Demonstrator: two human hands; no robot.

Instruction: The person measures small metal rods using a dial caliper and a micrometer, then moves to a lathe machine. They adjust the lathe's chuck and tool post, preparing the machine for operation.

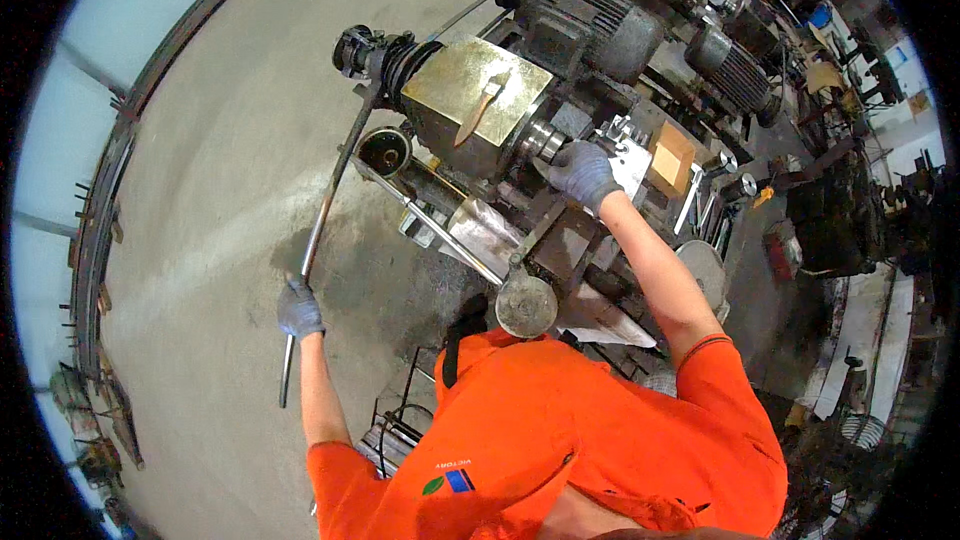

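Orange sleeves (560, 440) sit closest, with both arms reaching away. On the left, the left hand (298, 308) is wrapped tight around a long thin rod (325, 220). From that hand the rod runs far and a bit right, up to the machine (475, 105). The right hand (582, 174) is far on the right, fingers curled, pressing on the machine's metal end, well apart from the rod.

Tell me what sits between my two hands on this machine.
In the head view, between the left hand gripping the long metal rod and the right hand on the lathe lie a slanted steel bar and a round handwheel.
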